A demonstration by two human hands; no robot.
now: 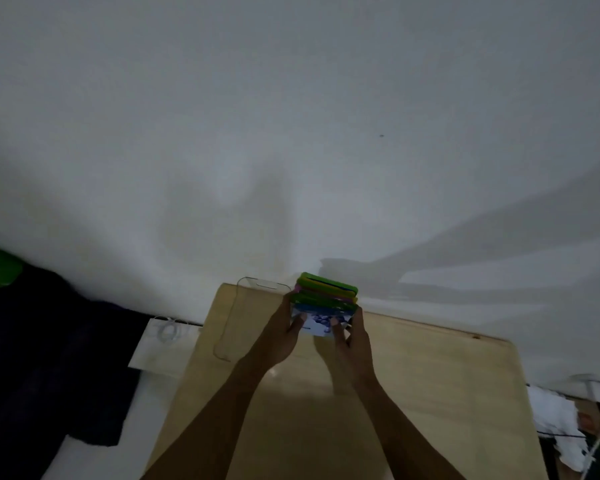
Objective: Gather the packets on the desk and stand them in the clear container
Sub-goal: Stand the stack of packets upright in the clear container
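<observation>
Gripping packets (pixel 326 299) — left hand (pixel 280 337), right hand (pixel 352 344), fingers pinching both ends (print unreadable).

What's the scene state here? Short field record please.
surface: light wooden desk against a white wall
packets: colourful bundle, gathered, held upright at the desk's far edge
left hand: grips bundle's left side
right hand: grips bundle's right side
clear container: left of the bundle, looks empty

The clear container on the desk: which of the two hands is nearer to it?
Left. The left hand grips the packets right beside the clear container; the right hand holds their far side.
</observation>
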